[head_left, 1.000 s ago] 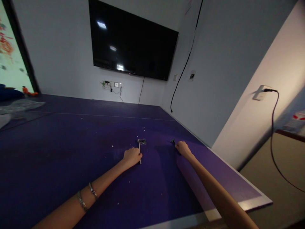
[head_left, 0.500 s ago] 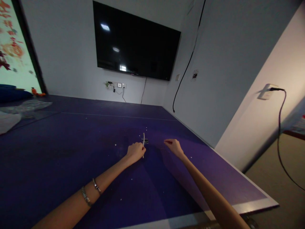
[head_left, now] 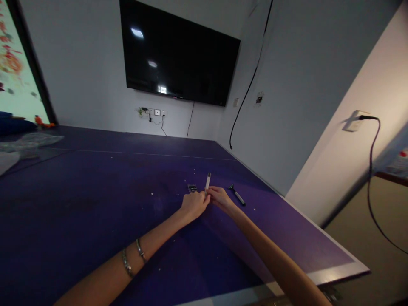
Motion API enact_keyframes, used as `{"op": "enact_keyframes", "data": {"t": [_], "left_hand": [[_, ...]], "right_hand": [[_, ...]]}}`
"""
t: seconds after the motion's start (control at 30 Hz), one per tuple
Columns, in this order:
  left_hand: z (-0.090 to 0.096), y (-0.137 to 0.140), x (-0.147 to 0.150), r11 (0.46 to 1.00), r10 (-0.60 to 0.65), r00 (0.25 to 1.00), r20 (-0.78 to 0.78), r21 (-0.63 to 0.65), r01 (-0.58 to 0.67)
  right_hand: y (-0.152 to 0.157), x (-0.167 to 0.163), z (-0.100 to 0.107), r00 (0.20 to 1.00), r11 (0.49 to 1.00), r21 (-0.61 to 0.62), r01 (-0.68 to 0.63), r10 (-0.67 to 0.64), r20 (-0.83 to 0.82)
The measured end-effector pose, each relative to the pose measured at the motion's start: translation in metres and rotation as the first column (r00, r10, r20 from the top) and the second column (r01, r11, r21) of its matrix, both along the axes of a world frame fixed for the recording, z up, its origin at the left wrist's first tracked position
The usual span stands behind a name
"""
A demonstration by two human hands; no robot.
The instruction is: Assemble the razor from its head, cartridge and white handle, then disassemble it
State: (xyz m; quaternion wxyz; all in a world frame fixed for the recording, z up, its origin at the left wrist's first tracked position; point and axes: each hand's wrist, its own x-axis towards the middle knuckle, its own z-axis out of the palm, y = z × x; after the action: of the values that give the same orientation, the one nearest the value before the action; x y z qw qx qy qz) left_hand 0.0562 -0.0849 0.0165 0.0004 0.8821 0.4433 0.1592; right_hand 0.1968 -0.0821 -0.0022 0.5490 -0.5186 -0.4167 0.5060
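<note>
A slim white stick with a dark tip stands nearly upright between my two hands. Its lower end is hidden by the fingers of my left hand, which are closed around it. My right hand meets the left one and pinches the same stick from the right side. Just beyond my left knuckles lies a small dark and silver piece, partly covered by the hand. A black and grey razor rests on the table to the right of my right hand.
The purple tabletop carries several tiny white scraps. Clear plastic wrapping lies at the far left. A TV hangs on the back wall, and a black cable dangles beside the right wall.
My right hand has moved left to the stick, uncovering the razor. My left hand has shifted right with the stick, away from the small dark piece. The view has turned slightly.
</note>
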Motion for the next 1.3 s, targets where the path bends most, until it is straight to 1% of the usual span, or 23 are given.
{"op": "enact_keyframes", "data": {"t": [0.1,0.17,0.23,0.27,0.3,0.4,0.43,0.5,0.57,0.63,0.7,0.8,0.87,0.93,1.0,1.1,1.2,1.3], "left_hand": [[-0.002,0.002,0.002,0.999,-0.039,0.999,0.030,0.006,0.039],[-0.003,0.005,0.003,0.999,-0.042,0.998,0.043,-0.004,0.042],[-0.004,0.011,0.001,0.999,-0.037,0.998,0.055,-0.021,0.038],[-0.004,0.015,-0.001,0.999,-0.032,0.998,0.059,-0.029,0.034],[-0.005,0.020,-0.003,0.999,-0.026,0.998,0.060,-0.037,0.028],[-0.007,0.040,-0.013,0.998,0.028,0.997,0.066,-0.053,-0.024],[-0.008,0.048,-0.017,0.997,0.048,0.996,0.070,-0.062,-0.043],[-0.011,0.064,-0.024,0.997,0.050,0.994,0.093,-0.056,-0.045],[-0.014,0.077,-0.029,1.000,0.022,0.993,0.117,-0.020,-0.019],[-0.019,0.087,-0.032,1.000,-0.006,0.992,0.125,0.026,0.003],[-0.025,0.095,-0.033,0.998,-0.029,0.995,0.094,0.053,0.024],[-0.034,0.102,-0.031,0.996,-0.076,0.997,0.014,0.036,0.076],[-0.040,0.107,-0.029,0.995,-0.103,0.995,-0.016,0.005,0.103],[-0.045,0.111,-0.027,0.994,-0.112,0.994,-0.019,-0.021,0.111],[-0.049,0.113,-0.025,0.992,-0.118,0.993,-0.008,-0.053,0.117],[-0.051,0.114,-0.025,0.985,-0.150,0.988,0.019,-0.089,0.151],[-0.051,0.113,-0.025,0.981,-0.173,0.984,0.040,-0.080,0.176],[-0.049,0.112,-0.024,0.982,-0.168,0.985,0.041,-0.080,0.171]], "right_hand": [[0.001,0.019,-0.001,0.999,0.999,0.005,0.033,-0.033,-0.006],[0.002,0.037,0.001,0.996,0.997,0.018,0.082,-0.082,0.039],[0.001,0.057,0.004,0.969,0.984,0.032,0.174,-0.176,0.172],[0.001,0.068,0.007,0.937,0.974,0.036,0.222,-0.223,0.267],[-0.001,0.080,0.010,0.911,0.966,0.038,0.256,-0.255,0.325],[-0.004,0.117,0.020,0.844,0.945,0.035,0.324,-0.306,0.440],[-0.005,0.129,0.023,0.815,0.939,0.028,0.342,-0.312,0.488],[-0.006,0.152,0.028,0.754,0.936,0.005,0.353,-0.287,0.591],[-0.005,0.169,0.031,0.674,0.936,-0.028,0.351,-0.231,0.701],[-0.003,0.181,0.031,0.575,0.935,-0.066,0.347,-0.157,0.803],[0.000,0.187,0.029,0.468,0.934,-0.103,0.343,-0.075,0.881],[0.003,0.187,0.023,0.332,0.930,-0.152,0.334,0.035,0.943],[0.005,0.185,0.017,0.266,0.929,-0.168,0.331,0.079,0.961],[0.005,0.184,0.011,0.217,0.929,-0.166,0.330,0.097,0.971],[0.006,0.184,0.005,0.185,0.932,-0.156,0.328,0.098,0.978],[0.005,0.187,-0.002,0.170,0.938,-0.135,0.320,0.084,0.982],[0.003,0.190,-0.004,0.183,0.945,-0.110,0.308,0.054,0.982],[0.001,0.192,-0.003,0.206,0.949,-0.088,0.304,0.024,0.978]]}}
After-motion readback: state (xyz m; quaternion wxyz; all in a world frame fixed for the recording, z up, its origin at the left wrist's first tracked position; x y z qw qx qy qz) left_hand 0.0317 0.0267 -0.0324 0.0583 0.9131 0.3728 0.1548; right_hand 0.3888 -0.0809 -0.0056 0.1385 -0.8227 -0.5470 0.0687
